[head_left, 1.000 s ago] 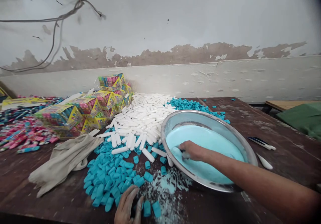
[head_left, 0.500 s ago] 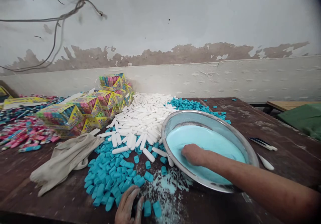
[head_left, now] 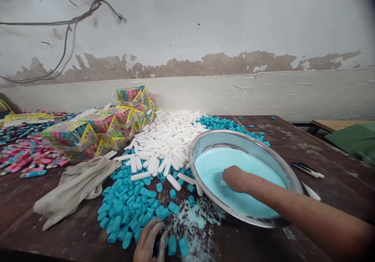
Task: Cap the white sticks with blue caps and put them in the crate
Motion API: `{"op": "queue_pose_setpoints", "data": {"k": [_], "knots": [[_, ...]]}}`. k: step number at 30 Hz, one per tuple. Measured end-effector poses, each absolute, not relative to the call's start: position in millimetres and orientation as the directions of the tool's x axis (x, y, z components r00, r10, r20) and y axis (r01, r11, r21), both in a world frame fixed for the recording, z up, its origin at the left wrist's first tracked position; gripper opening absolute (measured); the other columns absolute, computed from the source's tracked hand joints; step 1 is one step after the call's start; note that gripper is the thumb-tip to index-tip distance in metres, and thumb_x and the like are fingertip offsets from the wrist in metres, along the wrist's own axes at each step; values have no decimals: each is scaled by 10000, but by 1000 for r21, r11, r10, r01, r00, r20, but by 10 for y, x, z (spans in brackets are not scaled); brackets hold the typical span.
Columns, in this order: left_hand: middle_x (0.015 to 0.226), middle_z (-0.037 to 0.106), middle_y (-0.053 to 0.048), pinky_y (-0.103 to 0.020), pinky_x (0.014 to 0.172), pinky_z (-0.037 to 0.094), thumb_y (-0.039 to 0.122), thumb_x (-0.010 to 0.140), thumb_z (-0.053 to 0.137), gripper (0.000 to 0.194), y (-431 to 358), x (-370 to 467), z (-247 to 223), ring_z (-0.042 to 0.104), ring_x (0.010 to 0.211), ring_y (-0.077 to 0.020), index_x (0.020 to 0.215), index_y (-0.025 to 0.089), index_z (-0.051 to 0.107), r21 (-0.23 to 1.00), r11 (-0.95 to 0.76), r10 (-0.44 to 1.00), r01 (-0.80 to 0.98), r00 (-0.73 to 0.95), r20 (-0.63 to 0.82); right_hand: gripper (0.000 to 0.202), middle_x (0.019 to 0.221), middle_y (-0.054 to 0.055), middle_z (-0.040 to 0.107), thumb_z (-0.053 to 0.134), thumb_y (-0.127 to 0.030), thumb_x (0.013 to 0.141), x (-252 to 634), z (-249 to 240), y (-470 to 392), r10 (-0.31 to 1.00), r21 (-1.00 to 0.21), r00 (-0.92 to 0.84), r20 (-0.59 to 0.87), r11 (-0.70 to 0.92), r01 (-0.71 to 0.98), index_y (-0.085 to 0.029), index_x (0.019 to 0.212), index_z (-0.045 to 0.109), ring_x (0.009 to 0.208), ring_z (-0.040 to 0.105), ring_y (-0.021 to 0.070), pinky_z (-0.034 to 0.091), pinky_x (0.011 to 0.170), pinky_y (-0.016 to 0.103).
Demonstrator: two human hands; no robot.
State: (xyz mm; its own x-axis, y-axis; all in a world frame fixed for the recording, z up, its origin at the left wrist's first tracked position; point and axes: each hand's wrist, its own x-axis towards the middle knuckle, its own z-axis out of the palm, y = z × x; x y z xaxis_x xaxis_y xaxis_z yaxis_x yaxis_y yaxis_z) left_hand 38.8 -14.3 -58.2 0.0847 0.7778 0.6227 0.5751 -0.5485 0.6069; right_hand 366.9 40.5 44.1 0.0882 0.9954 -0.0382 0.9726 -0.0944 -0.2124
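A left hand rests beside heaped blue caps, presumably kept close for easy reach, its fingers parted and loosely bent, no grip visible. To its right, the right hand is sunk in pale blue powder, its hold impossible to tell; the metal basin around it likely contains spills. Beyond both hands, white sticks lie piled.

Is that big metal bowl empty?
Partly full: pale blue material lies in the metal bowl, below its rim, with the right hand's fingers hidden in it.

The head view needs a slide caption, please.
Right hand in a basin of bluish material; left hand among hollow blue pieces.
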Motion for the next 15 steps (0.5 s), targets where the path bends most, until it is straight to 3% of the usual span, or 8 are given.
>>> {"op": "queue_pose_setpoints", "data": {"k": [2, 4, 7, 9, 15], "knots": [[992, 604, -73, -326, 768, 516, 284, 803, 514, 169, -140, 391, -576, 575, 936, -226, 942, 228, 592, 594, -564, 767, 574, 96, 635, 318, 579, 80, 604, 625, -135, 607, 3533, 433, 411, 989, -195, 29, -143, -57, 979, -224, 369, 433, 687, 589, 197, 413, 733, 333], [1002, 595, -73, -320, 764, 517, 281, 808, 513, 172, -143, 393, -582, 570, 939, -222, 953, 226, 587, 588, -565, 764, 579, 98, 638, 218, 646, 65, 620, 594, -100, 599, 3442, 478, 446, 973, -275, -68, -220, 5, 961, -222, 445, 499, 730, 585, 195, 409, 744, 323], [1018, 587, -63, -313, 749, 527, 285, 831, 482, 179, -162, 393, -595, 565, 949, -219, 965, 229, 587, 592, -539, 777, 600, 81, 625, 75, 617, 6, 598, 614, -131, 550, 3461, 609, 502, 951, -450, -174, -257, 41, 892, -193, 576, 581, 671, 573, 177, 420, 637, 268], [1027, 581, -55, -309, 740, 531, 272, 842, 463, 180, -176, 403, -567, 561, 955, -216, 971, 235, 584, 597, -530, 786, 603, 84, 613, 87, 564, -28, 563, 622, -165, 539, 3550, 696, 497, 939, -496, -195, -282, 31, 868, -171, 622, 598, 605, 551, 154, 403, 555, 229], [1076, 556, -61, -295, 794, 501, 212, 842, 457, 248, -104, 761, 29, 528, 1013, -206, 1076, 245, 532, 525, -672, 724, 523, 310, 617, 72, 622, -28, 581, 568, -155, 580, 3790, 804, 219, 976, -533, -140, -164, 32, 846, -157, 646, 597, 626, 511, 137, 356, 568, 213]]}}
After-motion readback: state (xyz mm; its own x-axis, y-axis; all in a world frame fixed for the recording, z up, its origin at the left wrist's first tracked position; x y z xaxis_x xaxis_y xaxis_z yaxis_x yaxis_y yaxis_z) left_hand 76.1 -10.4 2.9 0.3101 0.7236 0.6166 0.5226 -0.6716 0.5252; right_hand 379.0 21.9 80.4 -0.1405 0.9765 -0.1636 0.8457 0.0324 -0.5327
